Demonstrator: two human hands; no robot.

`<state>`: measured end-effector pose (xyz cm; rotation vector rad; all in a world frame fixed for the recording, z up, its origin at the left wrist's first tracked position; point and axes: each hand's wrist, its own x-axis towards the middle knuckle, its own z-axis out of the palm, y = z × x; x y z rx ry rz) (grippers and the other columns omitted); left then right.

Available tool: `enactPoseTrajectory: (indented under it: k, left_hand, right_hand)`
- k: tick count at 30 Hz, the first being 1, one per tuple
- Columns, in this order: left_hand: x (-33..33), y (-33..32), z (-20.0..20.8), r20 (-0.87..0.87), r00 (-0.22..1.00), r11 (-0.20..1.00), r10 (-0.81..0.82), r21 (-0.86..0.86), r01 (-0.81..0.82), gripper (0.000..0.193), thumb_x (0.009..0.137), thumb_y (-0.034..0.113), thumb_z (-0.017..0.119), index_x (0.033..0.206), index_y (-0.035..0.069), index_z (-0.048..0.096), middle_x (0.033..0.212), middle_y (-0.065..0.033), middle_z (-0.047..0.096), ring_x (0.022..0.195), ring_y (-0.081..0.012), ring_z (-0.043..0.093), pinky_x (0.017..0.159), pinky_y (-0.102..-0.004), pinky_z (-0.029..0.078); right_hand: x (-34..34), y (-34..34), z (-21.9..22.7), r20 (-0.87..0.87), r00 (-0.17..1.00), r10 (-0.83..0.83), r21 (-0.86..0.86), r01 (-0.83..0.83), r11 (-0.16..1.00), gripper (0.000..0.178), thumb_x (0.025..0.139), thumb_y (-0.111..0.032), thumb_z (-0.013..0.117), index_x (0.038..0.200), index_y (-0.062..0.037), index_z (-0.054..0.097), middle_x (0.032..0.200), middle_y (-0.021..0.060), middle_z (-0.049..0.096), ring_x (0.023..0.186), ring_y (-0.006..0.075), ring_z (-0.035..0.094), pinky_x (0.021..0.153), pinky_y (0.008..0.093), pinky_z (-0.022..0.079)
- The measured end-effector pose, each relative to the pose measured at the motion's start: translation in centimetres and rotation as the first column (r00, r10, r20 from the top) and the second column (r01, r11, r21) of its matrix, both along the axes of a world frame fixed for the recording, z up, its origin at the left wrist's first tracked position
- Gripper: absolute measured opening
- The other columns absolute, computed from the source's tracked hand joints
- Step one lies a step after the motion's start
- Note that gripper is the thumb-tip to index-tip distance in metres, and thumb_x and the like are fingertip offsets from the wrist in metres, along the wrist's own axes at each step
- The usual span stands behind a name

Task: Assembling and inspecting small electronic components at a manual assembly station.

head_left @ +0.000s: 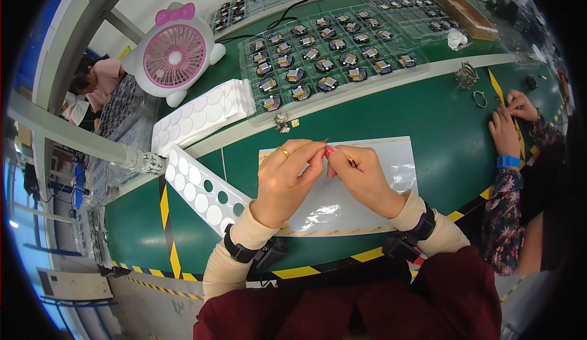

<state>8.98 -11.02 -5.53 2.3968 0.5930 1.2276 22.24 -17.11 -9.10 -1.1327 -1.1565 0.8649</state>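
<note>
Left hand (284,181) and right hand (365,178) pinch close together.

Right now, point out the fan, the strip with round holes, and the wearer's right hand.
Fan (175,58), head view: central hub.
Strip with round holes (202,203), head view: white circle.
Wearer's right hand (368,180), head view: back of hand.

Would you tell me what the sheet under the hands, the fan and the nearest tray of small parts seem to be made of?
The sheet looks like glossy plastic film or coated paper; its bright glare leaves either open. The fan seems smooth moulded plastic, judging by its rounded, even-coloured form. The tray appears thin, clear, shiny plastic, since green shows through.
</note>
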Motion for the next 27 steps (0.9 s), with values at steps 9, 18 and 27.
enactPoseTrajectory:
  k: [9, 18, 27]
  left_hand:
    - [-0.4, 0.4, 0.5, 0.126, 0.989, 0.893, -0.078, -0.432, 0.126, 0.011, 0.078, -0.01, 0.054, 0.087, -0.008, 0.059, 0.085, -0.0105, 0.058, 0.068, -0.0136, 0.059, 0.06, -0.0207, 0.049]
    - [-1.4, 1.7, 1.4, 0.43, 0.903, 0.492, 0.018, -0.79, 0.366, 0.011, 0.083, 0.0, 0.054, 0.091, -0.004, 0.06, 0.08, -0.0067, 0.061, 0.068, -0.0121, 0.058, 0.061, -0.023, 0.048]
    - [-1.0, 1.8, 0.7, 0.272, 0.962, 0.797, 0.009, -0.583, 0.157, 0.016, 0.082, -0.001, 0.055, 0.097, -0.003, 0.06, 0.083, -0.0072, 0.061, 0.068, -0.0124, 0.057, 0.061, -0.0234, 0.048]
  right_hand:
    - [0.7, 0.1, 1.4, -0.369, 0.917, 0.153, -0.175, -0.23, 0.957, 0.035, 0.088, -0.022, 0.05, 0.058, -0.0035, 0.053, 0.051, -0.0015, 0.044, 0.046, 0.0046, 0.033, 0.042, 0.0208, 0.024]
    - [2.4, 0.7, 0.8, -0.711, 0.635, 0.304, -0.133, -0.545, 0.828, 0.046, 0.093, -0.039, 0.037, 0.075, -0.0021, 0.058, 0.058, 0.0033, 0.049, 0.04, 0.0066, 0.031, 0.04, 0.0203, 0.025]
    - [2.2, 1.1, 1.6, -0.762, 0.608, 0.224, -0.103, -0.456, 0.884, 0.063, 0.092, -0.05, 0.022, 0.114, 0.0019, 0.051, 0.102, 0.0185, 0.059, 0.042, 0.0081, 0.035, 0.042, 0.0196, 0.03]
